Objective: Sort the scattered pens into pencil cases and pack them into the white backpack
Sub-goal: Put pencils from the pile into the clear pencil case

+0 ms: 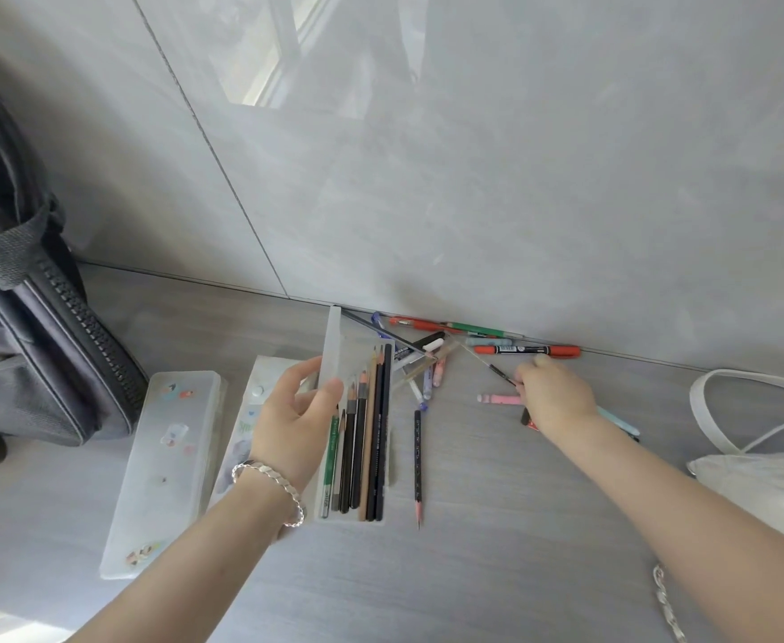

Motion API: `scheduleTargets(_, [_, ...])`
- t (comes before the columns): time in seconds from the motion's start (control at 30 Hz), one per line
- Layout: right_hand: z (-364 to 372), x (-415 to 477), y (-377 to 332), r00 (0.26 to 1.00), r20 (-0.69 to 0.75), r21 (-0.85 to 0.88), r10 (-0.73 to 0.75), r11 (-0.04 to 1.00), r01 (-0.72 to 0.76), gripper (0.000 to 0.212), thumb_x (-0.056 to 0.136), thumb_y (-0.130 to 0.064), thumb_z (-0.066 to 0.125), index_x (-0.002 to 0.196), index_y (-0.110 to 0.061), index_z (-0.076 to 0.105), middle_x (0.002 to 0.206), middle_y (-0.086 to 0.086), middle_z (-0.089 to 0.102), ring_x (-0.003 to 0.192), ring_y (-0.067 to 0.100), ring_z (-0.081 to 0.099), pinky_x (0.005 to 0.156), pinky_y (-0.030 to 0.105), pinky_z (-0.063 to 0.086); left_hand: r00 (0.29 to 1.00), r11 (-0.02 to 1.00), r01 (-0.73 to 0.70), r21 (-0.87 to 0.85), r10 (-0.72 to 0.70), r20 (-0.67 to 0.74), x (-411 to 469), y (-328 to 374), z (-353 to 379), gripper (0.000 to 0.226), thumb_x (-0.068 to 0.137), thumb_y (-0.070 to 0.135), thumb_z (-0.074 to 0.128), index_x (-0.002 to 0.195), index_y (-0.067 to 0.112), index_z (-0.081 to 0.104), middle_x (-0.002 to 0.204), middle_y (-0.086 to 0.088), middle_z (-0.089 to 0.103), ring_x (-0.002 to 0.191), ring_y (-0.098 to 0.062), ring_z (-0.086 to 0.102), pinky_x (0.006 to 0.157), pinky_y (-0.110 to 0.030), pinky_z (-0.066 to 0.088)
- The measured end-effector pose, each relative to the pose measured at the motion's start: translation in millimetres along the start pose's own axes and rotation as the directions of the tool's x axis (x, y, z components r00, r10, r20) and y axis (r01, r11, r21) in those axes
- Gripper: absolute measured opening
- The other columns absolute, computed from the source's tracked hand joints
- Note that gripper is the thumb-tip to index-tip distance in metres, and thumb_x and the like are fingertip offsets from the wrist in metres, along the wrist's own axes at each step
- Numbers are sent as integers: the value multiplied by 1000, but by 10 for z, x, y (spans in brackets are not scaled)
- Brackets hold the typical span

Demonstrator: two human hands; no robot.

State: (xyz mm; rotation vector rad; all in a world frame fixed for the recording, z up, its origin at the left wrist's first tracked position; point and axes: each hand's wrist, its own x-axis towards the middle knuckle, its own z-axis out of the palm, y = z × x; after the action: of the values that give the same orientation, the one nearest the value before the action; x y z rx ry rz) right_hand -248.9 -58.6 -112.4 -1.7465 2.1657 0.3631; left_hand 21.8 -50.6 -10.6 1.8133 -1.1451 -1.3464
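Observation:
An open translucent pencil case [334,338] lies in the middle with several pencils [362,438] lined up inside it. My left hand [295,420] grips its left rim. My right hand [554,399] reaches into the scattered pens [427,359] by the wall and pinches a thin dark pen [496,369]. An orange marker [527,350] and a red-green pen [445,325] lie along the wall. A black pencil [417,461] lies loose to the right of the case. The white backpack [770,484] sits at the right edge.
Two closed translucent cases lie to the left, one with stickers [167,461] and another [246,429] partly under my left wrist. A dark grey bag [23,317] stands at far left. A pink pen [499,399] lies near my right hand. A grey wall rises behind.

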Motion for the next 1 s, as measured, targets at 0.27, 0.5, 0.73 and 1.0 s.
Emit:
scheduleTargets(0.27, [-273, -366, -314, 853, -468, 172, -230, 923, 344, 12, 89, -12, 53, 91, -4, 62, 72, 12, 67, 72, 32, 61, 64, 38, 44, 998, 1000, 27, 6, -26, -49, 3, -50, -125, 25, 92, 23, 50, 117, 25, 53, 68, 10, 58, 62, -7, 51, 58, -19, 39])
scheduleTargets(0.5, [-124, -941, -959, 339, -471, -4, -814, 387, 922, 20, 78, 1, 63, 94, -11, 66, 95, 9, 67, 94, 21, 55, 71, 27, 52, 996, 996, 86, -17, -86, -3, -90, -168, -123, 28, 92, 25, 50, 119, 22, 55, 75, 6, 56, 71, -4, 53, 58, -17, 39])
scheduleTargets(0.73, [143, -1096, -1094, 263, -459, -18, -849, 305, 952, 25, 85, -9, 50, 96, -13, 72, 109, 4, 70, 114, 19, 55, 97, 26, 42, 999, 996, 40, -77, -38, 21, -246, -152, -94, 32, 92, 23, 50, 123, 20, 52, 87, 2, 63, 80, -10, 59, 57, -17, 43])
scheduleTargets(1.0, [149, -1083, -782, 702, -602, 371, -380, 645, 668, 22, 86, -16, 49, 98, -13, 67, 97, 2, 67, 91, 10, 58, 86, 15, 46, 1000, 996, 17, -87, -18, -11, -281, -139, -184, 19, 92, 24, 50, 110, 29, 51, 77, 5, 59, 77, -9, 57, 56, -15, 38])
